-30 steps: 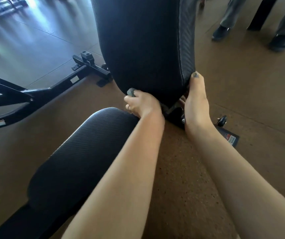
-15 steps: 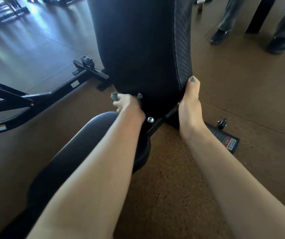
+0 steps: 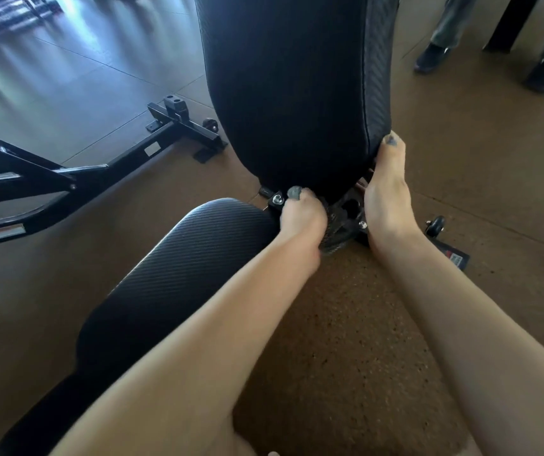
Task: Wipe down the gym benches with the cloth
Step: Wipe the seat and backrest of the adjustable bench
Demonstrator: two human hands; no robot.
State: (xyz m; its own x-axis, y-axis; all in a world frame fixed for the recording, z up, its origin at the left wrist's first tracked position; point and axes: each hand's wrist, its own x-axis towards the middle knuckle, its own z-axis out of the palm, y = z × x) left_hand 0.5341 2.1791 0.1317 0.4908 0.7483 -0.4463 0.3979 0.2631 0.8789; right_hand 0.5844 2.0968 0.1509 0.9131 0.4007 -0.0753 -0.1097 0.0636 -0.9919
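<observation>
Your left hand now sits lower and further right than half a second ago, tucked into the gap between the bench's upright back pad and its seat pad. Its fingers are curled around a dark textured bundle, apparently the cloth, which pokes out below the wrist; earlier no such bundle showed under that hand. Your thumb, with its grey-painted nail, points up against the bottom edge of the back pad, beside a silver bolt on the hinge bracket.

Your right hand has kept its place on the right lower corner of the back pad, thumb lying up along the pad's side seam. Its fingers go behind the pad and you cannot tell how they lie.

The hinge bracket between your hands is more exposed than before. The two hands stay apart, one on each side of the hinge.

On the brown floor, another black bench frame lies to the left, and someone's dark shoes stand at the upper right
</observation>
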